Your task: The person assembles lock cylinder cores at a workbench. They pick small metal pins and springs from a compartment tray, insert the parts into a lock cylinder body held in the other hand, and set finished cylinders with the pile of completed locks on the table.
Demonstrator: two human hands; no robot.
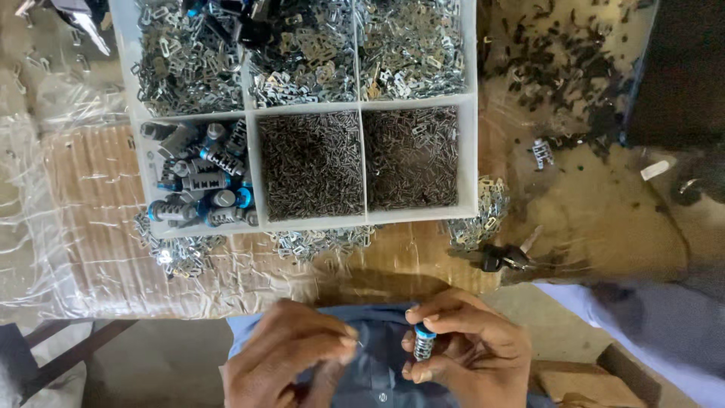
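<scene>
Two bare hands meet at the near edge of the scene, above a blue garment [377,355]. Right hand [472,351]: fingers curled closed around a small ridged metal cylinder with a blue cap [424,344], held upright between thumb and fingertips, cap uppermost. Left hand [291,355]: thumb and forefinger pinched together just left of the cylinder, their tips nearly touching it; whether anything lies in the pinch cannot be told. Beyond the hands, on a table wrapped in clear plastic over corrugated cardboard [91,211], stands a white divided tray [359,106]. Its near-left compartment holds more blue-capped cylinders [198,185]; the two near compartments to the right hold fine dark pins [311,165]; the far compartments hold flat stamped metal plates [411,45]. Loose plates [477,219] lie against the tray's near and right edges. Right of the tray lie keys with dark heads [502,257], and farther off a scatter of dark small parts [566,60].
</scene>
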